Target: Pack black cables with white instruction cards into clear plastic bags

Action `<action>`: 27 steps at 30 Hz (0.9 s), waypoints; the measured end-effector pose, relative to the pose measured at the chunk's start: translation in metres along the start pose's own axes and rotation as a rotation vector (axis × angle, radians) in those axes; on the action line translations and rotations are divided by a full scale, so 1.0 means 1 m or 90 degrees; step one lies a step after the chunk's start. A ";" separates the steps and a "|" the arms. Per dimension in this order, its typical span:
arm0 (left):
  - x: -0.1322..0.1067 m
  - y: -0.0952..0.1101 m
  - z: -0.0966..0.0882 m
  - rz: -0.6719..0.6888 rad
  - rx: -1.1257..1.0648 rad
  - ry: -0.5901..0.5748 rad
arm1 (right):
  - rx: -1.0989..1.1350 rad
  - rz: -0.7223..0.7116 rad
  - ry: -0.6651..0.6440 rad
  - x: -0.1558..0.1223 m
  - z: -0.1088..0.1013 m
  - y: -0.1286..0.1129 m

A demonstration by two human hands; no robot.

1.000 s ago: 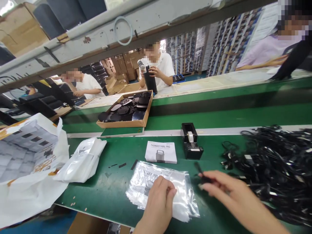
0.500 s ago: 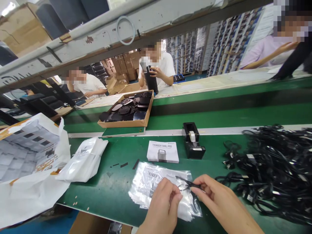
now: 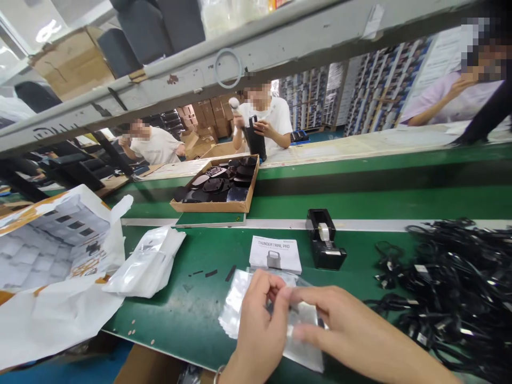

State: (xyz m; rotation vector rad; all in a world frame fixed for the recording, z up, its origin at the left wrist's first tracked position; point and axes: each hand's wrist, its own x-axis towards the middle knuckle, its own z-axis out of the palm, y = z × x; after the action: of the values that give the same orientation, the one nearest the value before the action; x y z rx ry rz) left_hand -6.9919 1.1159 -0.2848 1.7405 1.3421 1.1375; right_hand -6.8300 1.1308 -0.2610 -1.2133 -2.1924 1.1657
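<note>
My left hand (image 3: 264, 317) is closed in a pinch over a stack of clear plastic bags (image 3: 306, 349); its fingers hide what is in them. Against its fingertips and thumb lies the index finger of my right hand (image 3: 334, 320). The right thumb is lower down over the plastic, and the other right fingers are curled behind. A dark sliver shows by those fingers, too small to identify. Just beyond the bags is a stack of white printed leaflets (image 3: 275, 253). A black tape dispenser (image 3: 326, 240) stands to their right.
A heap of black cables (image 3: 452, 293) covers the right side. To the left lie white plastic sleeves (image 3: 148, 261) and a large open bag (image 3: 60, 256). A carton tray of dark parts (image 3: 216, 184) sits ahead. Co-workers (image 3: 264, 125) are across the line, beneath an overhead shelf (image 3: 180, 80).
My right hand has moved left to meet my left hand. The black cable it held is now mostly hidden. The view has shifted slightly; a co-worker opposite has raised a hand.
</note>
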 end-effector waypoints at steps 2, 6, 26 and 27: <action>0.007 0.004 -0.010 0.011 -0.037 0.053 | -0.056 -0.064 -0.001 0.013 -0.018 -0.013; 0.018 -0.004 -0.025 0.015 -0.149 0.098 | -0.083 -0.134 -0.035 0.034 -0.055 -0.043; 0.017 -0.020 0.000 -0.093 -0.247 0.030 | -0.083 0.023 0.096 -0.010 -0.040 0.033; 0.017 -0.021 0.001 -0.082 -0.235 0.026 | -0.074 0.017 0.111 -0.010 -0.037 0.032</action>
State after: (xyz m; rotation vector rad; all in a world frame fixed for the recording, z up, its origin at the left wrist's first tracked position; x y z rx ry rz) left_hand -6.9975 1.1376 -0.2997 1.3536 1.1620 1.2611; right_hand -6.7836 1.1498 -0.2643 -1.3409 -2.1445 0.9160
